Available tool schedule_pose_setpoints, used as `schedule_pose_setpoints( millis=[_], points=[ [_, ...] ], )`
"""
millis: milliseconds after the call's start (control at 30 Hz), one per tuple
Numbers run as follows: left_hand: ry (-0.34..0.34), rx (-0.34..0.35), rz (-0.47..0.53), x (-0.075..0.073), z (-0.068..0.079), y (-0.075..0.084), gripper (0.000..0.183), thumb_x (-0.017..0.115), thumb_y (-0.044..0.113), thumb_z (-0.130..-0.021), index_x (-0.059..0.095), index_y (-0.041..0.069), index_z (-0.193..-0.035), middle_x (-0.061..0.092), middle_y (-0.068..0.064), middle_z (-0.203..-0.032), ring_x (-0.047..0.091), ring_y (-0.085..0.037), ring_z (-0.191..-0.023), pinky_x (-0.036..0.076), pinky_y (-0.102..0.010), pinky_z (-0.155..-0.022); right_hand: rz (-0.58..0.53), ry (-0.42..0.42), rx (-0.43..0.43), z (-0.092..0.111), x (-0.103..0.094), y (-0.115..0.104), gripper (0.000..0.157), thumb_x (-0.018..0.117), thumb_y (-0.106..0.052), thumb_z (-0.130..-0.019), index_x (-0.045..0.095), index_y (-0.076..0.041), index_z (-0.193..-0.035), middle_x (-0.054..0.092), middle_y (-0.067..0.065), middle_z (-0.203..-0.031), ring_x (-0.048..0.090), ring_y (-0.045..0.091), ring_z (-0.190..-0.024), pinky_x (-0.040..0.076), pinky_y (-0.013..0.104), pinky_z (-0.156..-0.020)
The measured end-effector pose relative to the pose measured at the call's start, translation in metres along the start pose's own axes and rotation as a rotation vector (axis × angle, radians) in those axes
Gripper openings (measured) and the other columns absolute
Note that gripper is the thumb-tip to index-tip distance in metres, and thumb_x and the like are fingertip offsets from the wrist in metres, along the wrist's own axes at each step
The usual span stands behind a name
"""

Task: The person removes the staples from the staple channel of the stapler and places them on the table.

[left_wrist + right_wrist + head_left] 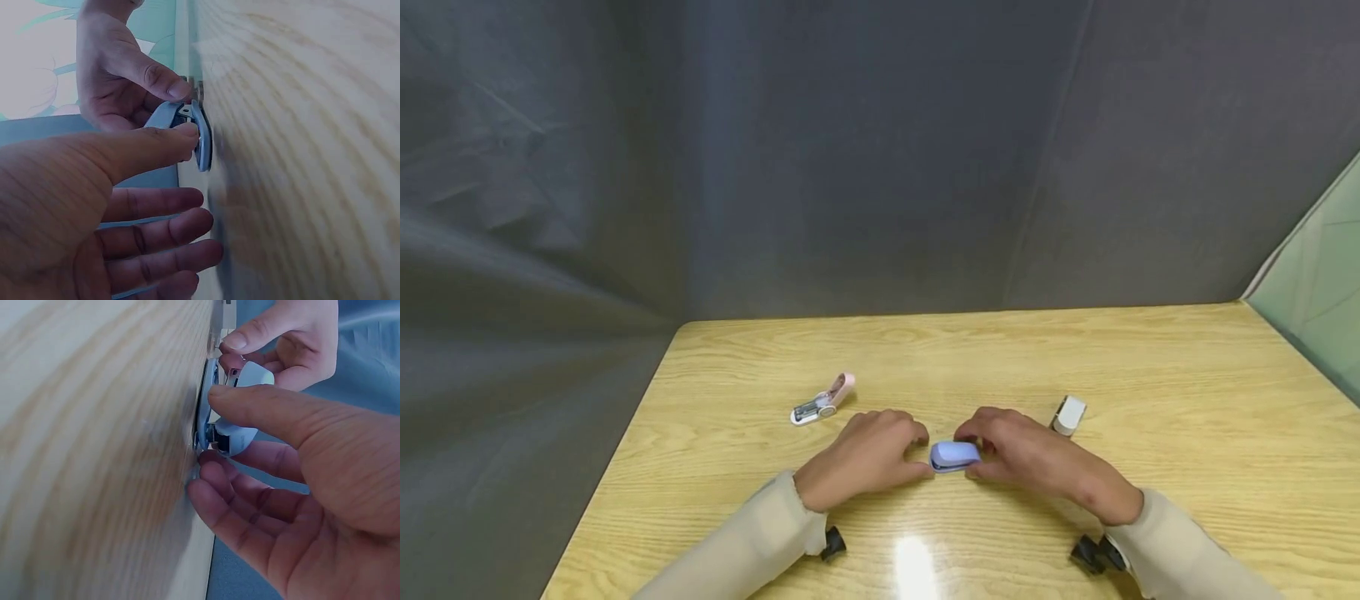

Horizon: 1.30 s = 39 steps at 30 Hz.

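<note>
A small light-blue stapler (954, 454) lies on the wooden table between the two hands. The right hand (1028, 450) pinches its right end, thumb along the near side and fingers behind. At the other end, the left hand (874, 454) has its thumb tip at the stapler's near corner, its other fingers relaxed and spread apart. In the left wrist view the stapler (203, 147) stands out beyond that thumb, a gap showing between its top and base. The right wrist view shows the stapler (253, 375) partly covered by the right thumb (250, 406).
A pink-and-white stapler (826, 402) lies with its top raised, beyond the left hand. A small white object (1070, 414) with a dark side sits behind the right wrist. Dark sheeting (865, 167) hangs along the table's back and left edges.
</note>
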State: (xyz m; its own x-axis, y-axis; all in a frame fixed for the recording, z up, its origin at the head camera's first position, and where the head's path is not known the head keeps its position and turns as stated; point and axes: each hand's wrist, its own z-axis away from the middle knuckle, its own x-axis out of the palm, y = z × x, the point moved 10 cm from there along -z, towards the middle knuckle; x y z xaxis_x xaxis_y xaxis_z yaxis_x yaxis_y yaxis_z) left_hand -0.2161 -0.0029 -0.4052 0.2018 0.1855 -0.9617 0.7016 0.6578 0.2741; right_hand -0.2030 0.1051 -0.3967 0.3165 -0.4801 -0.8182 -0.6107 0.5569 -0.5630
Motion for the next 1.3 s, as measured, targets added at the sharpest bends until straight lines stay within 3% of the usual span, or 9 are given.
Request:
schedule_pose_setpoints(
  millis=[133, 367, 667, 1300],
  points=[
    [0.018, 0.019, 0.056, 0.0032, -0.0060, 0.0013, 0.026, 0.078, 0.033, -0.093, 0.063, 0.024, -0.074, 0.037, 0.011, -0.057, 0.032, -0.003, -0.052, 0.027, -0.022, -0.045, 0.010, 0.003, 0.003, -0.0003, -0.0004, 0.0015, 0.023, 0.084, -0.008, -0.086, 0.074, -0.008, -0.107, 0.062, -0.008, -0.096, 0.056, 0.009, -0.079, 0.049, 0.026, -0.068],
    [0.008, -0.004, 0.089, 0.0071, -0.0105, 0.0003, 0.021, 0.080, 0.030, -0.093, 0.066, 0.025, -0.078, 0.040, 0.012, -0.055, 0.034, -0.002, -0.050, 0.028, -0.021, -0.045, -0.030, -0.019, 0.016, -0.0007, 0.0016, 0.0024, 0.020, 0.081, -0.009, -0.089, 0.074, -0.010, -0.108, 0.061, -0.009, -0.095, 0.056, 0.009, -0.079, 0.049, 0.026, -0.068],
    [0.019, -0.020, 0.115, 0.0067, -0.0095, -0.0006, 0.032, 0.077, 0.027, -0.095, 0.059, 0.025, -0.068, 0.037, 0.012, -0.053, 0.031, -0.002, -0.048, 0.027, -0.021, -0.045, -0.030, -0.011, -0.003, -0.0022, 0.0057, -0.0006, 0.016, 0.079, -0.007, -0.091, 0.074, -0.009, -0.106, 0.061, -0.009, -0.094, 0.053, 0.007, -0.077, 0.048, 0.025, -0.067],
    [0.011, -0.061, 0.138, 0.0096, -0.0116, -0.0044, 0.022, 0.083, 0.030, -0.090, 0.068, 0.025, -0.075, 0.044, 0.016, -0.053, 0.036, -0.001, -0.048, 0.030, -0.020, -0.045, 0.042, 0.044, 0.022, 0.0006, 0.0043, 0.0020, 0.020, 0.083, -0.007, -0.088, 0.076, -0.009, -0.107, 0.065, -0.008, -0.096, 0.057, 0.005, -0.081, 0.051, 0.027, -0.070]
  ],
)
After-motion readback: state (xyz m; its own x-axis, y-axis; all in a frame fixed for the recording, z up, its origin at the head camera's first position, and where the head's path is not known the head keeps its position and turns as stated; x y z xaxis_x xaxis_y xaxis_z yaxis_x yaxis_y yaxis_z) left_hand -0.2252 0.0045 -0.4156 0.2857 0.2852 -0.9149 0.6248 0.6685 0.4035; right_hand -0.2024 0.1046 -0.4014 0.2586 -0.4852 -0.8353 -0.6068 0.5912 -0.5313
